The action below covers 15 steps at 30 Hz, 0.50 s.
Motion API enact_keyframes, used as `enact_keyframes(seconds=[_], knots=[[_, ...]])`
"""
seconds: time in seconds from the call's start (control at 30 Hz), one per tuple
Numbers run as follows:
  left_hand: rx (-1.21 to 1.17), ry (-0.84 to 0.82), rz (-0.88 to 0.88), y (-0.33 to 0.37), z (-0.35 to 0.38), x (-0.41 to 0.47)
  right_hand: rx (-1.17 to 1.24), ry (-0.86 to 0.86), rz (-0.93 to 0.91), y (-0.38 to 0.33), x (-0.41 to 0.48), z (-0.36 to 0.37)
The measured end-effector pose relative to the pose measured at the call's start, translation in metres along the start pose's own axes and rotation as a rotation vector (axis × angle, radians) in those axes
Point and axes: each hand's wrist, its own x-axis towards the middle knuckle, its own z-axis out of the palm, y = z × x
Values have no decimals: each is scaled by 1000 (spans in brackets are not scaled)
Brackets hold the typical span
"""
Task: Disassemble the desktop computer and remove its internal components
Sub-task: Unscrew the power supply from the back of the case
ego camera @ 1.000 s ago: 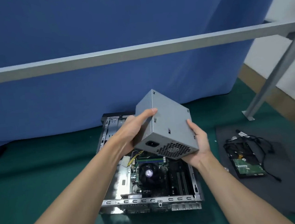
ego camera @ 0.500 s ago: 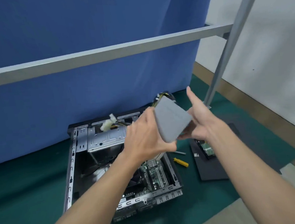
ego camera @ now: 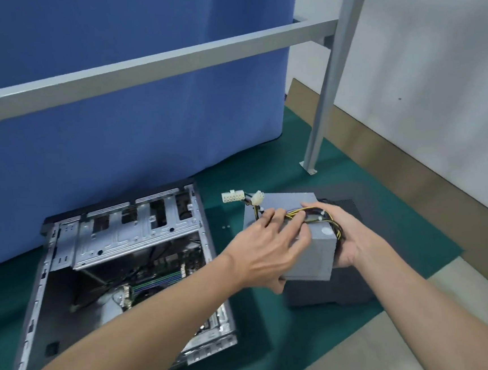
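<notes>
While both of my hands are wrapped on the power supply (ego camera: 311, 255), the grey box is out of the computer case (ego camera: 135, 235) and sits well to its right, over the near-left part of a dark mat (ego camera: 329, 295). I cannot tell whether its underside touches that mat or hangs just above it.

My left hand (ego camera: 265, 245) grips the box from the left. The fingers are spread across the top face and the thumb is hooked round the lower near edge. My right hand (ego camera: 347, 234) cups the right end, its fingers curled over the top.

The cable bundle (ego camera: 312, 208) (yellow and black wires, tied in places) runs across the top of the box under the fingertips of both hands and loops down at the right end. Its white connectors (ego camera: 232, 198) stick out past the far-left corner of the box, free in the air.

The case lies on its side on the green mat (ego camera: 237, 185) with its open face up. The bare metal drive cage is at the far end, and the motherboard (ego camera: 159, 277) shows inside, partly hidden by my left forearm. Two small screws (ego camera: 225, 226) lie on the green mat between the case and the box.

Behind all this hangs a blue curtain (ego camera: 116, 151). A grey metal rail (ego camera: 138, 67) crosses in front of it and meets a slanted post (ego camera: 326, 95) footed on the mat.
</notes>
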Motion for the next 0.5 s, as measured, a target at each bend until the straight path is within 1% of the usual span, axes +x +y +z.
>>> enact_keyframes(seconds=[0.07, 0.17, 0.27, 0.37, 0.43, 0.5], knots=[[-5, -35, 13, 11, 5, 26, 21, -20, -14, -2, 4, -26], [-14, -61, 7, 31, 12, 66, 76, 14, -86, -7, 9, -68], [-81, -70, -52, 49, 17, 110, 118, 111, -170, -16, 10, -112], [-83, -112, -91, 60, 26, 151, 130, 254, -262, -25, 14, -154], [-38, -135, -80, 64, 34, 176, 140, 322, -322, -30, 16, -178], [4, -137, -44, 66, 41, 198, 158, 355, -344, -35, 19, -201]])
